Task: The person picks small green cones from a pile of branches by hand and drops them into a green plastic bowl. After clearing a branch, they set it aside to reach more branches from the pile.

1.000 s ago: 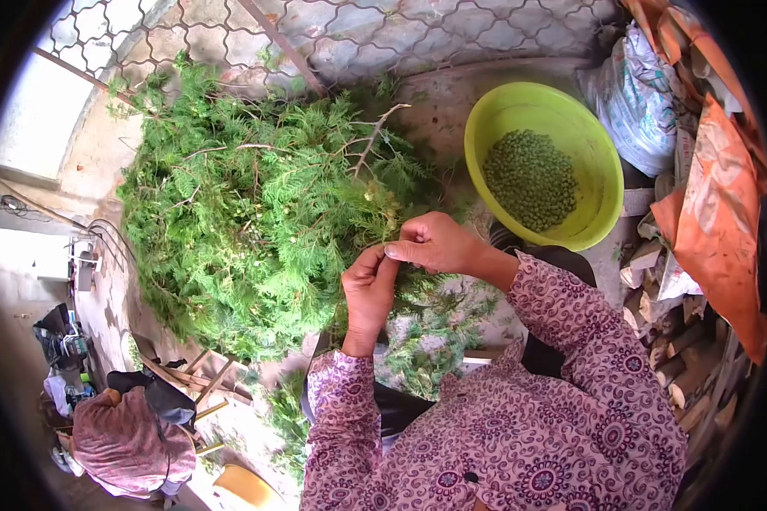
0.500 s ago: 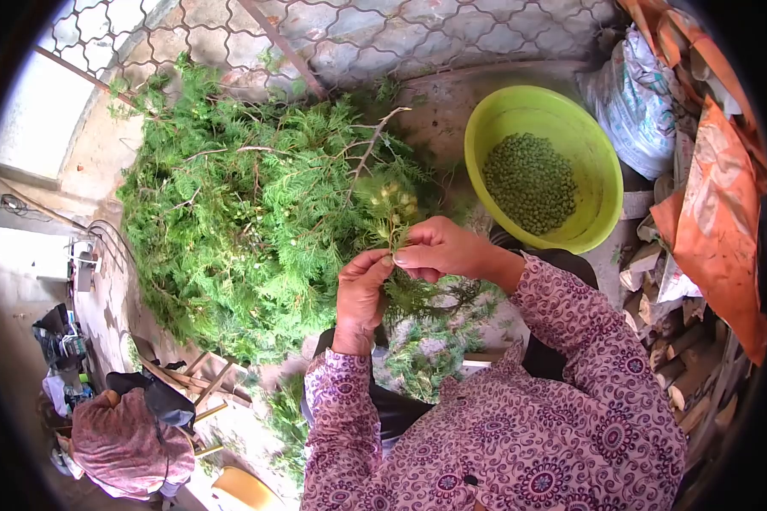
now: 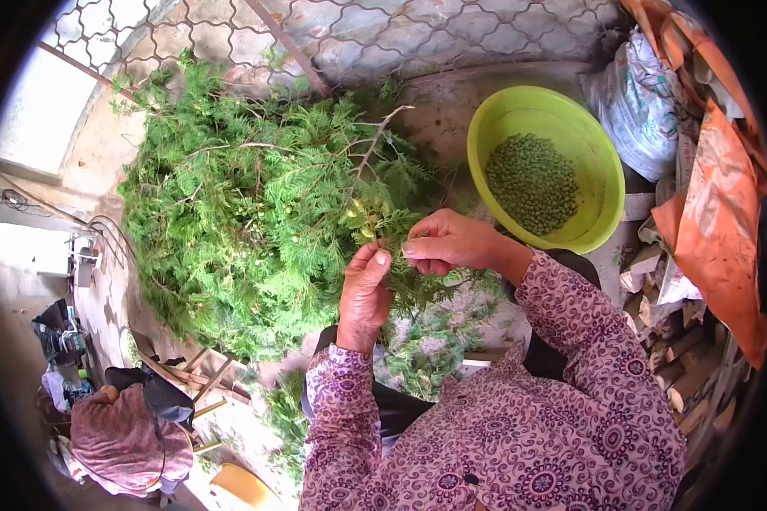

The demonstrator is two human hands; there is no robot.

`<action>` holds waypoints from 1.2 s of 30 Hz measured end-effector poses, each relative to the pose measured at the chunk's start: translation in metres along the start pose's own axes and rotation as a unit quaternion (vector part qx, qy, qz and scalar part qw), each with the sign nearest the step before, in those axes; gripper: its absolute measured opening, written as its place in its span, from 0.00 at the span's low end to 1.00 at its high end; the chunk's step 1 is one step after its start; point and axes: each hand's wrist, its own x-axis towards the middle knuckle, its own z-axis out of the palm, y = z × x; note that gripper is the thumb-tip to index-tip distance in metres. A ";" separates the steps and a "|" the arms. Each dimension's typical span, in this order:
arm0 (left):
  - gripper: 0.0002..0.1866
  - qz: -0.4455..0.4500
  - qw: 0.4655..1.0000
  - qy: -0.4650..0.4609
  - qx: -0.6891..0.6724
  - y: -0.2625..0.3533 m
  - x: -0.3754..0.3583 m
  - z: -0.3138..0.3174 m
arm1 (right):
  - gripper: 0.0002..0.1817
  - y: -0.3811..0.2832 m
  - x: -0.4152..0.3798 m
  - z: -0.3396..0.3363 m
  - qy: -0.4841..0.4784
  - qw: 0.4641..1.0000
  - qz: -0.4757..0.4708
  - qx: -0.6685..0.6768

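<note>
My left hand (image 3: 366, 294) pinches a conifer sprig (image 3: 368, 223) by its stem, between thumb and forefinger. Yellowish-green cones cluster at the sprig's upper end. Just to the right, my right hand (image 3: 453, 242) has its thumb and fingers pressed together; a bit of green shows at the tips, too small to name. Behind the hands lies a big heap of green conifer branches (image 3: 239, 213). A lime-green basin (image 3: 603, 223) to the right holds many small green cones (image 3: 533, 183).
Wavy metal grille (image 3: 383, 38) runs along the back. A white sack (image 3: 635, 106), an orange sheet (image 3: 714, 209) and stacked firewood (image 3: 689, 370) line the right side. Loose greenery (image 3: 426, 349) covers the ground by my legs. Another person (image 3: 132, 439) is at lower left near a yellow container (image 3: 240, 487).
My hands, which were touching at the sprig, are now slightly apart. The left hand and sprig have shifted a little left; the right hand has moved slightly right and off the stem.
</note>
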 end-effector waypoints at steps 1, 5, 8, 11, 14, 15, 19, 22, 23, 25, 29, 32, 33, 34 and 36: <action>0.09 0.004 0.999 -0.022 0.028 0.000 0.000 0.001 | 0.14 0.000 0.000 0.001 -0.001 1.000 0.001 0.000; 0.11 0.016 0.994 -0.045 0.095 -0.004 0.003 -0.010 | 0.15 0.004 0.004 0.003 0.016 1.000 0.000 -0.024; 0.09 0.015 0.991 -0.052 0.125 -0.002 0.003 -0.009 | 0.17 0.005 0.008 0.003 0.020 0.996 -0.025 -0.085; 0.08 0.008 0.991 -0.055 0.122 -0.002 -0.001 -0.003 | 0.16 0.007 0.008 0.005 0.018 0.989 -0.051 -0.139; 0.09 0.007 0.995 -0.037 0.097 -0.006 0.003 -0.008 | 0.10 -0.001 0.001 0.010 -0.003 0.992 -0.065 -0.108; 0.09 0.010 0.996 -0.020 0.089 -0.008 0.005 -0.010 | 0.08 -0.004 -0.001 0.011 -0.022 0.995 -0.065 -0.072; 0.09 0.066 0.983 0.006 0.173 -0.014 0.009 -0.009 | 0.06 0.000 0.001 0.002 -0.015 0.989 -0.100 0.112; 0.09 0.101 0.980 0.039 0.165 -0.018 0.012 -0.008 | 0.06 -0.006 -0.002 -0.003 0.009 0.994 -0.066 0.085; 0.09 0.101 0.980 0.038 0.165 -0.019 0.012 -0.006 | 0.06 -0.006 -0.001 -0.003 0.010 0.994 -0.067 0.084; 0.06 0.095 0.980 0.039 0.171 -0.020 0.013 -0.005 | 0.08 -0.003 0.001 -0.001 0.038 0.994 -0.067 0.072; 0.06 0.121 0.948 0.005 0.294 -0.025 0.011 -0.010 | 0.12 -0.005 0.003 0.003 0.071 0.996 -0.043 0.014; 0.08 0.170 0.921 0.008 0.351 -0.035 0.011 -0.011 | 0.15 0.010 0.010 0.003 0.114 0.992 -0.017 -0.053; 0.07 0.226 0.886 0.000 0.405 -0.040 0.014 -0.016 | 0.16 0.015 0.013 0.003 0.149 0.970 -0.063 -0.183; 0.07 0.282 0.844 -0.007 0.457 -0.043 0.015 -0.020 | 0.17 0.020 0.015 0.003 0.180 0.928 -0.107 -0.308; 0.07 0.304 0.826 -0.016 0.475 -0.038 0.014 -0.007 | 0.18 0.025 0.018 0.004 0.196 0.931 -0.124 -0.281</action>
